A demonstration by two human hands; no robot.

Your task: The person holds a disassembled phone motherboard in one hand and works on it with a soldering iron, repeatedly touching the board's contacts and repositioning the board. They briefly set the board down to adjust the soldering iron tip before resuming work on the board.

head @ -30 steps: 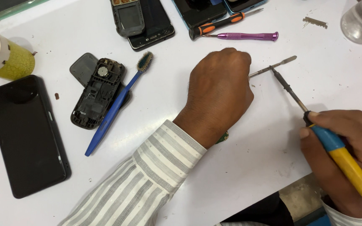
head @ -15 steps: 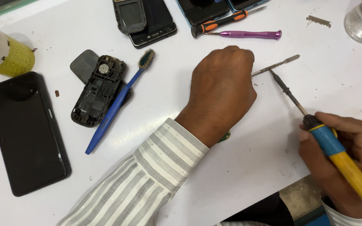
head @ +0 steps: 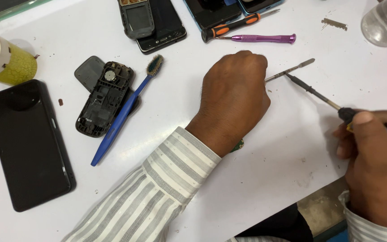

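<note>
Nearest, at the lower right, the right hand (head: 375, 163) is closed around the yellow and blue handle of a soldering iron (head: 332, 102), thumb on the black collar. The iron's dark shaft runs up and left across the white table (head: 292, 179), and its tip lies just beside the tweezers (head: 290, 71).

Centrally, the left hand (head: 234, 96) rests knuckles-up on the table, fingers curled shut; the tweezers' thin metal end projects from its right side, so the hand pinches them. A small green part (head: 237, 145) shows beneath the wrist, mostly hidden. The striped sleeve (head: 157, 197) extends toward the lower left.

Left of the hand lies a blue toothbrush (head: 122, 116), its shaft crossing an opened black phone shell (head: 101, 101). At the far left sits a black smartphone (head: 27, 143), screen up.

Farther back: a yellow-green container (head: 5, 60) at the left edge, two dark phones (head: 151, 22) stacked at top centre, an orange-and-black screwdriver (head: 234, 27), a purple screwdriver (head: 260, 38) just below it, and a clear glass (head: 386, 22) at the top right corner.
</note>
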